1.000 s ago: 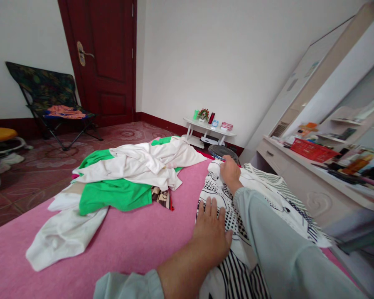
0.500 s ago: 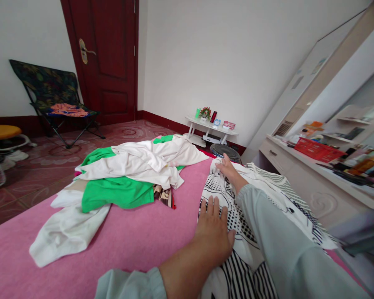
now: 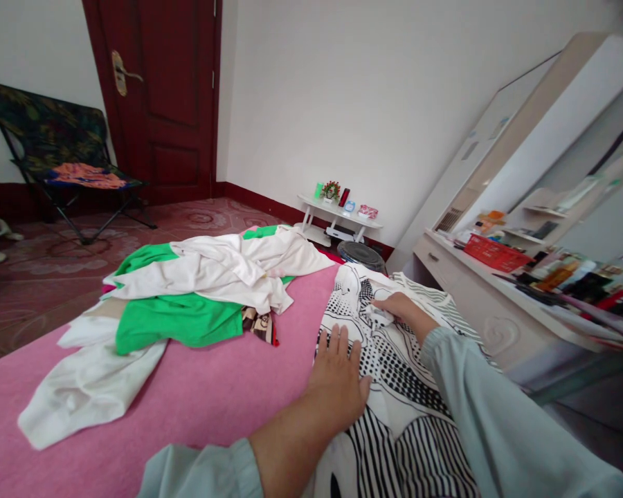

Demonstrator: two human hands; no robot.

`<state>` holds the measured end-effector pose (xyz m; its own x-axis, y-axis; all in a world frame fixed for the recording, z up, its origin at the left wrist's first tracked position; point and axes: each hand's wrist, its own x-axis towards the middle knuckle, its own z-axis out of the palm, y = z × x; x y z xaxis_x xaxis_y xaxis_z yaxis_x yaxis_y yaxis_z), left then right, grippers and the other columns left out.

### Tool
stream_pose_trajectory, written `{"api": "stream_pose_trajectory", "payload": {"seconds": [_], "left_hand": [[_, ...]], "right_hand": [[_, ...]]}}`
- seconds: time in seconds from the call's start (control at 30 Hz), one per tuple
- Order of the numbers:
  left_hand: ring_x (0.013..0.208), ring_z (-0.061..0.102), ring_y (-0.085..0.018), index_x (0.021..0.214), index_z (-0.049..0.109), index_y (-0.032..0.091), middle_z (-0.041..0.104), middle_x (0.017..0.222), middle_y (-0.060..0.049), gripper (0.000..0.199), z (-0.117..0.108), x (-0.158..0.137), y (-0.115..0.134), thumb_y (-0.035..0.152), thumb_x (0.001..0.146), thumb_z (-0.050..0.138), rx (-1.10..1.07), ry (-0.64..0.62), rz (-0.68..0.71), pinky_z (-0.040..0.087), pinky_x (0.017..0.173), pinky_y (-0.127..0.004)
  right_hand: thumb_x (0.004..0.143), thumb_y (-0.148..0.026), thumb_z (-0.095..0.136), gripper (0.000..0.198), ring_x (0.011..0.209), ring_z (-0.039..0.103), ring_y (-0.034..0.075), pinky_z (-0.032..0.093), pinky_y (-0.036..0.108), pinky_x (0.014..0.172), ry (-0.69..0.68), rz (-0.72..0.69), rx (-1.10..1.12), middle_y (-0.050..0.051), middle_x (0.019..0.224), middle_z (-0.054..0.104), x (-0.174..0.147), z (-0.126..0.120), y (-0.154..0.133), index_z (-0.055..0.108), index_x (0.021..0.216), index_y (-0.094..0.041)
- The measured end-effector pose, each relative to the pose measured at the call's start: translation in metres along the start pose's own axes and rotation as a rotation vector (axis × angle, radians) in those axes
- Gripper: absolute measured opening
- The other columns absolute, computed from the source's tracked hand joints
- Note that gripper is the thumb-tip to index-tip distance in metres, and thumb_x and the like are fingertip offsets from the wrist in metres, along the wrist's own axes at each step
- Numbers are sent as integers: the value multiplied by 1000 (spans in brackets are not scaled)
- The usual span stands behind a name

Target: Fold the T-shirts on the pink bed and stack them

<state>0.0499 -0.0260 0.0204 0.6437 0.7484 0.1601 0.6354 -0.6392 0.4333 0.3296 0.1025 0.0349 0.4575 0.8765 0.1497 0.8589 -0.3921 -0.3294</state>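
Observation:
A black-and-white garment with dots, wavy lines and stripes lies spread over the right side of the pink bed cover. My left hand rests palm down on its left edge, fingers stretched out. Farther up the garment, my right hand is closed on a bunched fold of the fabric; the thumb side is partly hidden. To the left of both hands lies a loose heap of clothes: white cloth over a green garment, with a pale piece trailing toward me.
A dressing table with a red basket and several bottles stands close on the right. Beyond the bed are a low white table and a dark round lid. A folding chair stands at left, near a red door.
My right hand has drawn back toward me and closed on the fabric, which now bunches there. My left hand stays flat on the garment. The view has turned slightly right.

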Motion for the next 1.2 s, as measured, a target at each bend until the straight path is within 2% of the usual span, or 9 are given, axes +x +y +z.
{"api": "stream_pose_trajectory", "payload": {"seconds": [0.23, 0.37, 0.5, 0.7, 0.83, 0.93, 1.03, 1.13, 1.2], "left_hand": [[144, 10, -34, 144, 38, 13, 21, 155, -18, 64, 1, -1, -1, 51, 93, 33, -1, 20, 12, 9, 116, -55], [144, 10, -34, 144, 38, 14, 20, 155, -18, 64, 3, 0, -2, 51, 93, 33, -1, 16, 9, 9, 116, -55], [144, 11, -34, 144, 39, 16, 22, 155, -18, 62, 6, 0, -3, 51, 92, 36, -4, 33, 12, 10, 116, -55], [143, 16, -34, 136, 49, 29, 25, 155, -11, 50, 7, -1, -5, 49, 91, 41, -33, 88, 48, 13, 115, -56], [143, 17, -34, 136, 49, 29, 28, 155, -9, 49, 6, -2, -5, 48, 91, 41, -32, 79, 48, 13, 115, -57], [143, 17, -34, 136, 49, 30, 28, 154, -9, 49, 6, -2, -5, 48, 91, 42, -29, 84, 49, 13, 115, -57], [143, 17, -35, 135, 50, 31, 29, 154, -9, 47, 5, -1, -5, 47, 91, 42, -27, 86, 53, 13, 114, -58], [143, 19, -35, 133, 52, 32, 30, 154, -8, 46, 6, 0, -6, 47, 91, 41, -36, 91, 65, 13, 114, -58], [143, 19, -34, 133, 52, 33, 30, 154, -6, 45, 6, 0, -7, 47, 92, 41, -39, 96, 75, 14, 114, -58]], "right_hand": [[65, -19, 61, 10, 69, 62, 19, 40, 24, 57, 180, 54, -69, 7, 68, 67, -23, -23, 6, 67, 72, -16], [63, -13, 61, 36, 71, 61, 15, 43, 24, 65, 67, -135, 51, 2, 83, 67, -35, -16, 9, 68, 98, -19], [65, -15, 63, 20, 78, 59, 16, 43, 25, 73, 9, -321, -46, 3, 91, 65, -47, -12, 2, 70, 83, -20], [74, -11, 49, 22, 89, 56, 19, 41, 28, 73, 412, -471, -211, 6, 104, 62, -70, -39, 16, 65, 88, -20], [72, -7, 48, 24, 106, 53, 25, 39, 36, 87, 228, -668, -386, 6, 114, 62, -78, -46, 33, 68, 70, -21], [73, -8, 48, 24, 105, 54, 25, 38, 38, 92, 271, -592, -338, 7, 106, 66, -77, -43, 23, 67, 65, -21], [83, -16, 45, 25, 104, 56, 23, 39, 36, 95, 368, -569, -162, 7, 106, 67, -73, -34, 1, 69, 90, -19], [92, -28, 41, 33, 115, 53, 22, 37, 37, 100, 176, -677, -144, 6, 122, 63, -67, -18, -11, 63, 116, -22], [94, -32, 40, 37, 122, 49, 26, 36, 44, 101, 28, -583, -234, 8, 133, 57, -63, -7, -10, 58, 125, -23]]}}
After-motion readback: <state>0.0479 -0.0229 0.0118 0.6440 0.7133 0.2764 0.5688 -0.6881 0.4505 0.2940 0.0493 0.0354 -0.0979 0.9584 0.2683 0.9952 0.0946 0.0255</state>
